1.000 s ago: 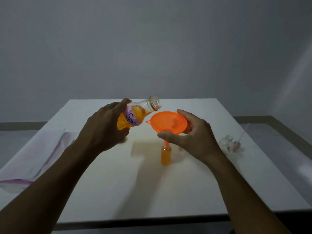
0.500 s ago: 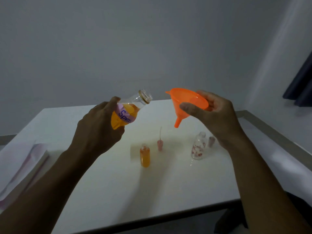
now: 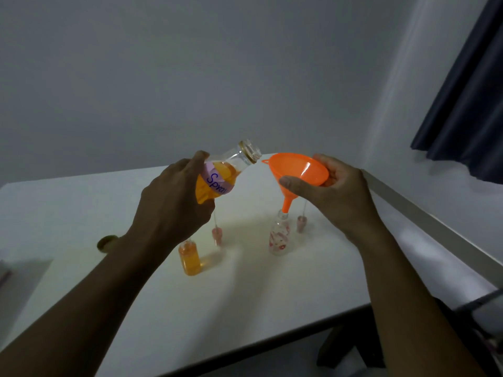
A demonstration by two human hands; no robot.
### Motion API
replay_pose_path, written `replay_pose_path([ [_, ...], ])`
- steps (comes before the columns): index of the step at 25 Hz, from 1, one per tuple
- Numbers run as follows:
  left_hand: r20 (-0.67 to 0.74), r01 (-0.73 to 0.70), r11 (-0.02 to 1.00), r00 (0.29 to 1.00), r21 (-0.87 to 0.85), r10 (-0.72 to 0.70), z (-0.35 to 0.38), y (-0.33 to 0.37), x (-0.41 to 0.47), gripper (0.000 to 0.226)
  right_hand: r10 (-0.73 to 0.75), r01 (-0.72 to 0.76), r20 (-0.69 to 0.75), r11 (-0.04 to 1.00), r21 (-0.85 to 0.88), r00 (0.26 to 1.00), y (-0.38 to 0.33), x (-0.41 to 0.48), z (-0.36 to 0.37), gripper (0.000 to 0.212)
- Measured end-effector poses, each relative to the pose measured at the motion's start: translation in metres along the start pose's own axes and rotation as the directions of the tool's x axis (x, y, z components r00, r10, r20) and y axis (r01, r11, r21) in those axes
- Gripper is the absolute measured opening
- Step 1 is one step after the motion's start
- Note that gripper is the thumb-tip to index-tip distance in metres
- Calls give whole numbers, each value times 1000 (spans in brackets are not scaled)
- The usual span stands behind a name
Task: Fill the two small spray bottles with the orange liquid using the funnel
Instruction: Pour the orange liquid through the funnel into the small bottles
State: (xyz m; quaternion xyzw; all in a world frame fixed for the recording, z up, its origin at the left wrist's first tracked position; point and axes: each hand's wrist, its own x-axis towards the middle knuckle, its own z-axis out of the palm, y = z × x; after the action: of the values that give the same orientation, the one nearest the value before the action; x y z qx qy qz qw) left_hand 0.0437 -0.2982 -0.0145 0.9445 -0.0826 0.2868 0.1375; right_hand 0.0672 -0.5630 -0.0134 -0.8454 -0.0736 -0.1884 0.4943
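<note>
White table (image 3: 272, 295), grey walls, dark curtain (image 3: 468, 104); left hand (image 3: 174, 208) grips bottle (image 3: 223, 175), right hand (image 3: 337, 194) funnel (image 3: 299, 170).

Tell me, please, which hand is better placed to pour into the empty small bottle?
The left hand, probably: it holds the source bottle, uncapped and tilted toward the funnel. The right hand holds that funnel at the empty bottle.

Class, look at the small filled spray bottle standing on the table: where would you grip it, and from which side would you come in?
Probably grip the filled spray bottle round its straight body, below the narrow open neck, coming in level from the near side. It stands upright and uncapped, so a side hold should keep it level. A spray top stands just behind it.
</note>
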Motion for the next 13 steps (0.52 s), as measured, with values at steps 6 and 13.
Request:
replay_pose_path([
  [6,-4,-36,999,999,41,37,2,10,10,77,-9,9,6,1000,20,1000,7,0,4,78],
  [13,4,-33,998,999,52,32,-2,8,16,78,-7,7,9,1000,-19,1000,9,2,7,90],
])
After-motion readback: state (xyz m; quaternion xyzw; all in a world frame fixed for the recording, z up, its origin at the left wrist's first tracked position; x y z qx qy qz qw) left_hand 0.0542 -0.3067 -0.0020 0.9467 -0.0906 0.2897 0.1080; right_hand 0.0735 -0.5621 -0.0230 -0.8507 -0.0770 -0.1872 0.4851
